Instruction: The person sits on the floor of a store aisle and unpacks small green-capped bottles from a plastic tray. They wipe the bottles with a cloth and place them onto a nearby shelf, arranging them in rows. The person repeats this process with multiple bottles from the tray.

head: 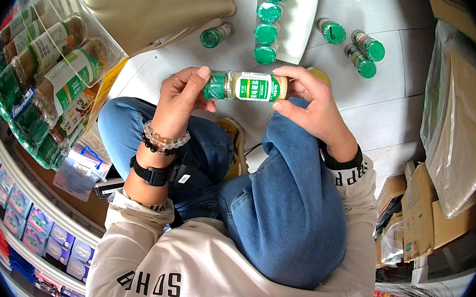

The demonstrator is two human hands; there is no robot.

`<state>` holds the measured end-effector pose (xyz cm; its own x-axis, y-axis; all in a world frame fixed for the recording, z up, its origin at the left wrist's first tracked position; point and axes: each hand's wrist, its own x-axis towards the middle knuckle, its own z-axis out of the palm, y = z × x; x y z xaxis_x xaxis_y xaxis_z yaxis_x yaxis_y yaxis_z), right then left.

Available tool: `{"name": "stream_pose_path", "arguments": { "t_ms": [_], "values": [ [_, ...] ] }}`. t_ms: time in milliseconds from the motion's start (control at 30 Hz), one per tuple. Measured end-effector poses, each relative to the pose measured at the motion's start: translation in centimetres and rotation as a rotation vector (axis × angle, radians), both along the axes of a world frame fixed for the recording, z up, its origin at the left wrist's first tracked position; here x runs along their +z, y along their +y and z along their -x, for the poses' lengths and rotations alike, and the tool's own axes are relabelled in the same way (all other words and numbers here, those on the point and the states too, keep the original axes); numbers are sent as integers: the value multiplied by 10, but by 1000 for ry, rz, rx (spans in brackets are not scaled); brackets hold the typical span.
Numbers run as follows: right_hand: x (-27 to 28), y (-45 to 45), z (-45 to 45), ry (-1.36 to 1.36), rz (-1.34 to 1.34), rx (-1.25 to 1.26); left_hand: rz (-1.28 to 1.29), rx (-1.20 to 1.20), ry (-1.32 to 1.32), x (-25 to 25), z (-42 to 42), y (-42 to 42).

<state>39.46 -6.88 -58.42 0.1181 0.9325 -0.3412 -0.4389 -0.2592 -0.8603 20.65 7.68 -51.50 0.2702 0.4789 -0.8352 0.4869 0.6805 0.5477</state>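
Observation:
A small seasoning bottle [255, 86] with a green cap lies level between my two hands, above my knees. The fingers and thumb of my left hand [186, 85] pinch its capped end. At the base end, the thumb and fingertips of my right hand [308, 99] grip the bottle. Its green and white label bears writing and faces up towards me. Beyond the hands, a row of several green-capped bottles [266, 33] stands along the left side of a white tray [297, 26] on the floor.
One green-capped bottle [216, 35] lies beside a beige plastic stool [148, 13]. Several more [364, 68] lie right of the tray. At left, a clear holder [101, 17] contains larger seasoning bottles, above shelves of packets [38, 224]. Cardboard and plastic wrap [456, 125] stand at right.

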Motion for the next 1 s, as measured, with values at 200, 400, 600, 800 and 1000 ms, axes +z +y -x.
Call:
{"name": "stream_pose_path", "arguments": {
  "t_ms": [200,400,600,800,1000],
  "values": [
    [-5,-2,-2,-353,-53,-29,-258,-42,-114,1,-16,-1],
    [-12,-12,-10,-353,99,-233,-757,-72,-103,-9,-77,21],
    [-9,-18,-5,-487,-15,-65,-1164,-419,97,-53,-135,56],
    [-11,-19,-9,-564,-55,-116,-1287,-691,309,-86,-160,71],
    [-13,-22,-11,-568,-45,-119,-1335,-954,378,-116,-153,85]
  ]
}}
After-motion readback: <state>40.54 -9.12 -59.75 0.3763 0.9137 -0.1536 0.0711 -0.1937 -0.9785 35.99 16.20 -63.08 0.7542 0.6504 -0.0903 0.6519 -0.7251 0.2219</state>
